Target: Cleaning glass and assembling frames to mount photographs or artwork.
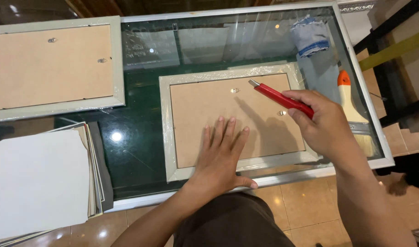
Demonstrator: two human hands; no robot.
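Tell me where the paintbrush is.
The paintbrush lies at the glass table's right edge, just behind the right hand, below the blue cloth.

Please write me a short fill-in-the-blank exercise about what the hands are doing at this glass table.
1. The right hand holds a ____ utility knife.
2. The left hand lies flat on the frame's brown ____.
3. The paintbrush has an ____ handle tip.

Missing words: red; backing board; orange
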